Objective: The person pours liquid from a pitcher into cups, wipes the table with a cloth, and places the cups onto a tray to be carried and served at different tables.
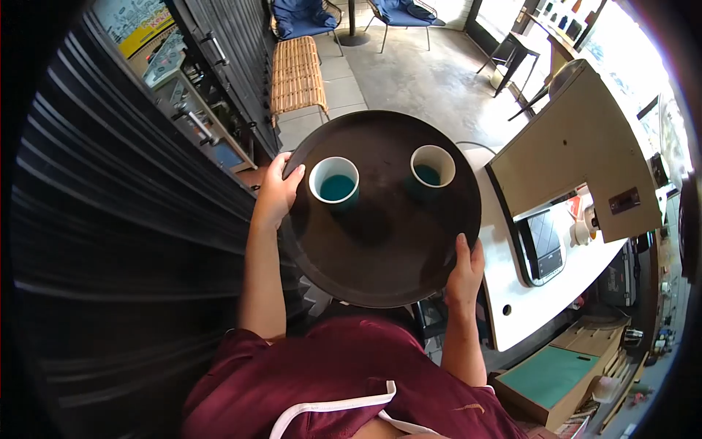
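Plainly, left fingers point(296, 174) clasp the tray's point(380, 241) left; right fingers point(462, 249), its right.

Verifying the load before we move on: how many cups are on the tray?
2. One cup stands near the left hand; the other cup stands toward the tray's far right side. None appear hidden.

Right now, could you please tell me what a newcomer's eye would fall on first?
Probably the big dark tray in the middle, gripped at opposite edges by the left hand and right hand. Toward its far side stand the left cup and right cup, both blue-green inside.
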A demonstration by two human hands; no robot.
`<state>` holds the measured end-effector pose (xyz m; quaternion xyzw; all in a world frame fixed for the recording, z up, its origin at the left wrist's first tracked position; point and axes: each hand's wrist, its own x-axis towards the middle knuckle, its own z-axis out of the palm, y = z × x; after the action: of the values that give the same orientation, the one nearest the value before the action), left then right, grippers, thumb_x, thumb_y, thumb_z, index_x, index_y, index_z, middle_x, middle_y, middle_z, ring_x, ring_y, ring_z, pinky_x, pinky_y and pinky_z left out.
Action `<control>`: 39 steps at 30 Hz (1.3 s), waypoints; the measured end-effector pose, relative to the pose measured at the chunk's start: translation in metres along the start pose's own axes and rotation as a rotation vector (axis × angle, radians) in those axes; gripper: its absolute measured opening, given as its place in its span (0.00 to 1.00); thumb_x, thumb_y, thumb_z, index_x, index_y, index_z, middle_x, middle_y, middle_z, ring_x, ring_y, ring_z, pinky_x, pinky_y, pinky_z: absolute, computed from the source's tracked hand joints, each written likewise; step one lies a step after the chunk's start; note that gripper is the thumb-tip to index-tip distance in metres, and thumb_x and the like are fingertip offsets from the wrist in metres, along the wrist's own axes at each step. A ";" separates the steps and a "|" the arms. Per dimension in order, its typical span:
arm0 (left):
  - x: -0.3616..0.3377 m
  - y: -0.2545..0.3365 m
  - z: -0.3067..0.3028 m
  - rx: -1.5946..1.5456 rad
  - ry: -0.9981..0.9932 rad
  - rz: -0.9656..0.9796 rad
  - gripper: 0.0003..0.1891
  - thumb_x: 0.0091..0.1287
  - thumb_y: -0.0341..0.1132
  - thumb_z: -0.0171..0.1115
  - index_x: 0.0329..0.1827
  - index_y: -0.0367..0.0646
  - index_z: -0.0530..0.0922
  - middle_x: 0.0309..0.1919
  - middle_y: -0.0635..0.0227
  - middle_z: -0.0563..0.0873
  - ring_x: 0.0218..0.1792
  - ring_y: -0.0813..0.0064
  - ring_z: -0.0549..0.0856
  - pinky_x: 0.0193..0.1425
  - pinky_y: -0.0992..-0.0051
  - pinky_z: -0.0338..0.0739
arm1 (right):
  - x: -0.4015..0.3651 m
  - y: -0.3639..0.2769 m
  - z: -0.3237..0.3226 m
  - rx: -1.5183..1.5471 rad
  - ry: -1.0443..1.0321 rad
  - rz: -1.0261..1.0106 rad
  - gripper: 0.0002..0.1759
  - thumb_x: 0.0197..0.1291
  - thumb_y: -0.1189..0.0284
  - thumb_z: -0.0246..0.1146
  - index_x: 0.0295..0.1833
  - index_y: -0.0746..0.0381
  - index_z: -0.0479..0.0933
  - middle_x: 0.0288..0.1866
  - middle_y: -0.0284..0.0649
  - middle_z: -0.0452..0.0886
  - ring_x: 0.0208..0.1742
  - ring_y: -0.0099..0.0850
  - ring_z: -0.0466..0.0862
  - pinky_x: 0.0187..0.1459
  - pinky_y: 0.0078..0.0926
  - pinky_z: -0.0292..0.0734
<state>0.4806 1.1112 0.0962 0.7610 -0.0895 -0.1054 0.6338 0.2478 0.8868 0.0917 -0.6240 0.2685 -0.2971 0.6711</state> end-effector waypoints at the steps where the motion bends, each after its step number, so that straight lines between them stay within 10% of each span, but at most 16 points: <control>1: 0.017 -0.011 0.001 0.011 -0.014 0.064 0.13 0.68 0.31 0.57 0.52 0.35 0.73 0.42 0.68 0.82 0.44 0.79 0.78 0.50 0.78 0.72 | 0.007 0.001 0.005 0.011 0.030 0.009 0.18 0.70 0.67 0.53 0.57 0.70 0.71 0.50 0.40 0.79 0.49 0.26 0.76 0.53 0.22 0.69; 10: 0.094 0.007 0.038 0.020 -0.028 0.169 0.12 0.68 0.30 0.57 0.51 0.35 0.74 0.42 0.68 0.81 0.45 0.79 0.79 0.51 0.78 0.72 | 0.087 0.006 0.007 -0.017 0.027 0.023 0.19 0.70 0.69 0.52 0.60 0.70 0.70 0.55 0.43 0.78 0.54 0.30 0.77 0.58 0.25 0.69; 14: 0.141 -0.011 0.043 0.235 0.078 0.187 0.23 0.67 0.38 0.60 0.57 0.27 0.71 0.50 0.53 0.81 0.52 0.69 0.79 0.58 0.73 0.71 | 0.114 0.002 0.015 0.024 0.058 0.008 0.18 0.69 0.71 0.53 0.59 0.70 0.71 0.54 0.44 0.78 0.54 0.30 0.77 0.57 0.25 0.69; 39: 0.479 0.005 0.095 -0.013 -0.514 -0.013 0.36 0.69 0.41 0.57 0.70 0.22 0.53 0.68 0.38 0.62 0.71 0.57 0.62 0.72 0.69 0.56 | 0.328 0.038 0.147 0.250 0.357 0.016 0.15 0.65 0.78 0.53 0.57 0.70 0.72 0.50 0.38 0.79 0.50 0.23 0.76 0.56 0.21 0.67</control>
<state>0.9152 0.8913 0.0621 0.7059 -0.2421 -0.2998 0.5943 0.5810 0.7476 0.0685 -0.4713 0.3489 -0.4285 0.6874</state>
